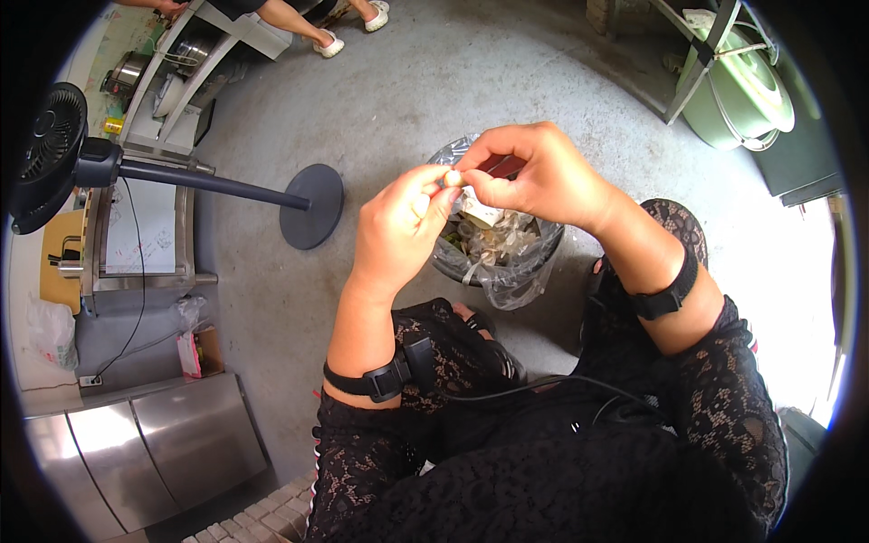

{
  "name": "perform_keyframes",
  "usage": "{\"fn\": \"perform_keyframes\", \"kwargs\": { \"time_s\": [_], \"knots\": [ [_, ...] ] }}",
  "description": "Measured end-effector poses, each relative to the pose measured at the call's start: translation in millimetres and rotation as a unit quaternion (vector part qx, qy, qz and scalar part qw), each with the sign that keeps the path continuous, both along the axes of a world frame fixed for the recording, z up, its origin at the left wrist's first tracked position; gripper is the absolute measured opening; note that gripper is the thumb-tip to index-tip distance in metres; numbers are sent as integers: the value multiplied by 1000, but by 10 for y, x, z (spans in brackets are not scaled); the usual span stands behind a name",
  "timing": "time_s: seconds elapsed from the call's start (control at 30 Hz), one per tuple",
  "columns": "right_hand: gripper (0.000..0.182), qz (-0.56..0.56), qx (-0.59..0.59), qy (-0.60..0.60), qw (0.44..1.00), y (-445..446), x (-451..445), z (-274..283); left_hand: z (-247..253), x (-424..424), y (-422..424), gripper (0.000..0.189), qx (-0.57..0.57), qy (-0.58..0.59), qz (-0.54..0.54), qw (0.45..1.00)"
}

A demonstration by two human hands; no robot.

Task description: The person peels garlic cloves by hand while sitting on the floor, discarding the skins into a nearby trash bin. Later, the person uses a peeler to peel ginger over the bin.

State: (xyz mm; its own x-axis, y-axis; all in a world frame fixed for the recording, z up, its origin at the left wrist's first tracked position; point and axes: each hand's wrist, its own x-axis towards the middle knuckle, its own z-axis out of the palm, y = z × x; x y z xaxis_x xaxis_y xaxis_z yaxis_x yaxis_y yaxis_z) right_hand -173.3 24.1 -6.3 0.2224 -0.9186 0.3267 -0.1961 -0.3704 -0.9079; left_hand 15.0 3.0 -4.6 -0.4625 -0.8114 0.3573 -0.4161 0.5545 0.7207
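My left hand (397,227) pinches a small pale piece, apparently a garlic clove (453,178), between thumb and forefinger. A second pale piece (421,204) shows against its curled fingers. From the other side, the thumb and forefinger of my right hand (543,176) close on the same clove. Both hands are held above a round dark bin lined with a clear plastic bag (519,288). Inside the bin lie papery skins (499,244), a crumpled white scrap (481,209) and some greenish waste, partly hidden by my hands.
A dark pedestal fan (312,206) stands to the left on the grey floor (400,88). Metal cabinets (197,441) and a steel-framed table (142,231) line that side. A lidded green bucket (733,88) sits at upper right. Another person's legs (292,24) are at the top.
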Motion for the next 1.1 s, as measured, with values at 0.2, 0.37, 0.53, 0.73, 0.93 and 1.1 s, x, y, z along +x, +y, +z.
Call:
{"fn": "perform_keyframes", "kwargs": {
  "time_s": [0.2,0.37,0.53,0.73,0.93,1.1],
  "knots": [
    [9,-71,-122,113,984,18,21,30,-9,-12,11,23,-14,-4,9,1000],
    [8,-93,-114,111,983,24,47,17,-12,-11,9,23,-11,-7,-4,1000],
    [6,-78,-41,45,995,12,-3,54,-64,17,-11,25,42,66,-48,996],
    [7,-16,71,-119,990,-21,-8,-26,-21,34,-17,27,78,117,-64,988],
    [11,-4,146,-181,972,-47,13,-54,2,12,-13,28,71,197,-96,973],
    [14,-56,153,-49,985,-104,-71,-86,-13,30,-48,28,40,210,-82,973]
  ]
}}
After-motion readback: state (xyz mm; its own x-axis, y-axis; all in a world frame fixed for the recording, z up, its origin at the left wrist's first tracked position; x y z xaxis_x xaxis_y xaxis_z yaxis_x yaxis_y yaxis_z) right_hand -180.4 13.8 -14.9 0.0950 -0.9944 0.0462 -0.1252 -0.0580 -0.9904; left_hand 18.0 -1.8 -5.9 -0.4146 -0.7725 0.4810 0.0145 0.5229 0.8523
